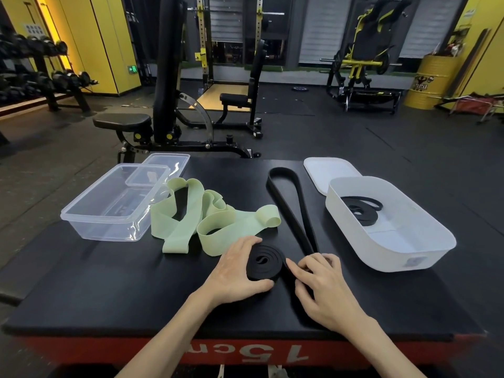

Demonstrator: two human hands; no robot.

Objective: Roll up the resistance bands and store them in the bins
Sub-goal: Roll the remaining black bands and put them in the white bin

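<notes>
Half-rolled black rubber resistance band [263, 261] at lower centre of the frame.
The left hand [234, 271] cups its coil and the right hand [324, 287] pinches the strap; the white oval plastic bin [425, 257] at right holds another coiled black band [360, 211].

A black-topped platform [109, 296] carries a clear bin [109, 233] at ten o'clock, a loose green band [188, 214] at eleven, a half-rolled black band [297, 203] centre, a white bin [354, 241] and white lid [327, 170] at two
</notes>
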